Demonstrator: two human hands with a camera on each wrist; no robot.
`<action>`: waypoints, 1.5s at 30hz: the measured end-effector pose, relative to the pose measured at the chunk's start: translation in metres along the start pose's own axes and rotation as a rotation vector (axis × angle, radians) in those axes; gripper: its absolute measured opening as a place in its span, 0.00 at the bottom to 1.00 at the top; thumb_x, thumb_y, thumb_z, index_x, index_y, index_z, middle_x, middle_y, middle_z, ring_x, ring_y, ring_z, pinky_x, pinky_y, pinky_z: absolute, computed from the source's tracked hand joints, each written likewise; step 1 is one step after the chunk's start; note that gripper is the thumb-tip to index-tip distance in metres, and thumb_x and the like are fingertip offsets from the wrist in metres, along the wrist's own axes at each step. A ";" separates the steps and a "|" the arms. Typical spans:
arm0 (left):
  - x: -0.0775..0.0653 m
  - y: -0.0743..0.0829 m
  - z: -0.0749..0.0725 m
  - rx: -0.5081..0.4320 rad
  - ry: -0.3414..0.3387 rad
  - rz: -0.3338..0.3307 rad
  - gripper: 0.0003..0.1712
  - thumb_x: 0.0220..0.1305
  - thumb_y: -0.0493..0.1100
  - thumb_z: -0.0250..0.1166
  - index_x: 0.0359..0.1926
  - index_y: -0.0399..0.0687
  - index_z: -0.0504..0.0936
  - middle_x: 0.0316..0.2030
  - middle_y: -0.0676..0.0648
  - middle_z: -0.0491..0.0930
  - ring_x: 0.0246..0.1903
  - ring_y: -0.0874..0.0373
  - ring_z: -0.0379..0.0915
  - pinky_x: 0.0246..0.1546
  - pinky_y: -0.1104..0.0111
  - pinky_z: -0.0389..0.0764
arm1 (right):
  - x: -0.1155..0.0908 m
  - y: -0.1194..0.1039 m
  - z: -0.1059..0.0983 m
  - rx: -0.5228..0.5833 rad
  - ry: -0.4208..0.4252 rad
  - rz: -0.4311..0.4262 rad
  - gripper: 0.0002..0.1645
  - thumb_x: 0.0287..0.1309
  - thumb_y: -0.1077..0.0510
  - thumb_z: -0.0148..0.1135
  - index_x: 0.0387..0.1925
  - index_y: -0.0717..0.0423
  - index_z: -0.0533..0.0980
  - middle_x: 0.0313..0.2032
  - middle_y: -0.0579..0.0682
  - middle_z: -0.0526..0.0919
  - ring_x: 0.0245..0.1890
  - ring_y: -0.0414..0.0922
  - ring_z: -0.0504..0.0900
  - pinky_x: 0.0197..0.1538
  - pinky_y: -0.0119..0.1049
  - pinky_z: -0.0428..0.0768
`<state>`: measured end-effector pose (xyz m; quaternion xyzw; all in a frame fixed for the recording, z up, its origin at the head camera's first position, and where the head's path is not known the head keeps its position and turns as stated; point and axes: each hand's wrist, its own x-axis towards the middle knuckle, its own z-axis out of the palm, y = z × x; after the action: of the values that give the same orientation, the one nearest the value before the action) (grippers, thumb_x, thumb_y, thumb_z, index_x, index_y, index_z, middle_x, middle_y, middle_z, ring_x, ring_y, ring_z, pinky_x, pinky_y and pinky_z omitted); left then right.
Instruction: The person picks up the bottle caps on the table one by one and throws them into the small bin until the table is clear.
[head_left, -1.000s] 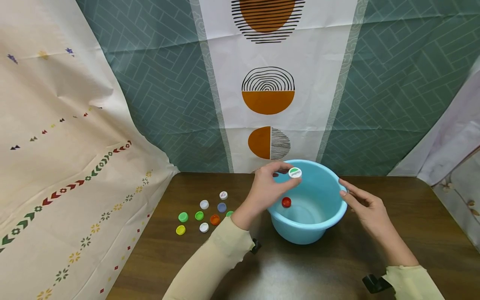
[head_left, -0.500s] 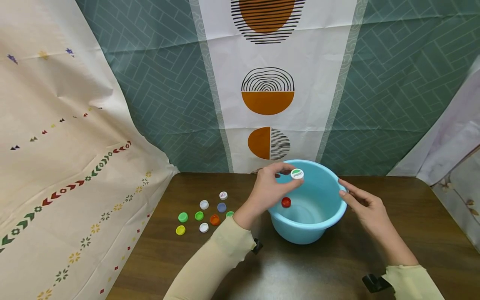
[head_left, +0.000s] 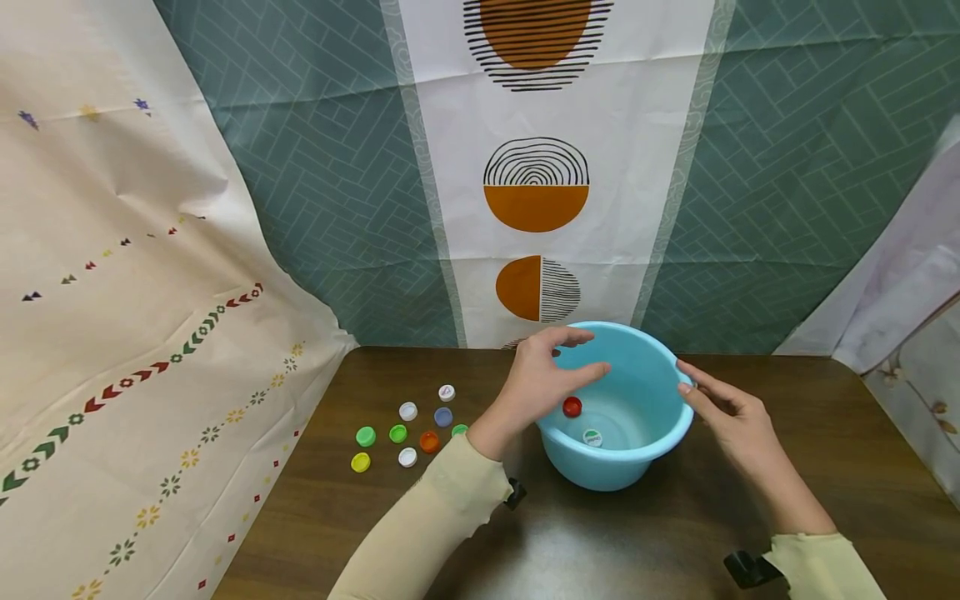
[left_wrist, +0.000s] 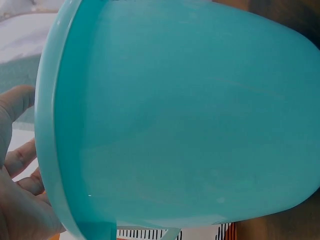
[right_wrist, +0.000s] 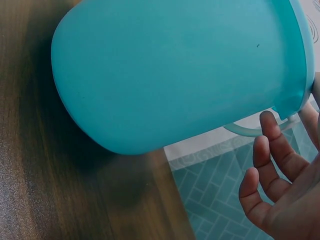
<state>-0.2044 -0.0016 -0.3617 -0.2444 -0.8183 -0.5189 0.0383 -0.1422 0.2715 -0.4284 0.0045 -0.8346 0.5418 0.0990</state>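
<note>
A light blue plastic basin stands on the wooden table. Over its left side, my left hand has thumb and fingers spread apart with nothing between them. Its fingers show beside the rim in the left wrist view. A white bottle cap with a green mark lies on the basin's bottom, near a red bottle cap. At the right side of the basin, my right hand holds the rim with thumb and index finger. Its other fingers are bent below the rim.
Left of the basin lie several loose bottle caps, among them a yellow cap, an orange cap, a blue cap and a white cap. Behind the table hangs a patterned curtain; a cream cloth borders its left.
The white cap with the green mark has left my left hand's fingers and dropped to the basin's bottom. Those fingers have spread. My right hand stays at the rim.
</note>
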 end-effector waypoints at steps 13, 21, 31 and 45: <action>-0.001 0.001 -0.007 -0.001 0.049 0.038 0.23 0.55 0.57 0.73 0.51 0.57 0.84 0.46 0.65 0.79 0.49 0.66 0.72 0.52 0.63 0.73 | -0.001 0.000 0.000 0.023 0.002 -0.007 0.30 0.66 0.45 0.59 0.67 0.45 0.71 0.49 0.37 0.80 0.43 0.35 0.79 0.39 0.27 0.80; -0.005 -0.007 -0.027 -0.068 0.118 0.073 0.22 0.56 0.55 0.73 0.52 0.56 0.84 0.46 0.61 0.80 0.46 0.55 0.77 0.43 0.63 0.81 | 0.001 0.001 0.000 0.022 0.007 -0.005 0.30 0.66 0.45 0.59 0.67 0.44 0.71 0.51 0.41 0.80 0.43 0.35 0.79 0.39 0.27 0.80; -0.023 -0.040 -0.060 0.024 0.190 0.025 0.21 0.58 0.56 0.72 0.51 0.57 0.84 0.48 0.57 0.81 0.47 0.61 0.77 0.46 0.64 0.80 | 0.001 0.001 0.000 0.000 0.008 0.003 0.30 0.66 0.44 0.59 0.67 0.44 0.71 0.53 0.42 0.80 0.44 0.35 0.78 0.39 0.27 0.80; -0.072 -0.097 -0.090 0.260 0.161 -0.143 0.23 0.55 0.52 0.74 0.51 0.52 0.84 0.46 0.54 0.82 0.47 0.56 0.77 0.48 0.60 0.79 | 0.001 0.002 0.000 -0.006 0.013 0.001 0.30 0.66 0.43 0.59 0.67 0.43 0.71 0.59 0.48 0.78 0.46 0.34 0.78 0.41 0.25 0.79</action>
<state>-0.2013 -0.1389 -0.4235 -0.1362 -0.8882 -0.4278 0.0980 -0.1436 0.2726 -0.4304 0.0002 -0.8357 0.5392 0.1039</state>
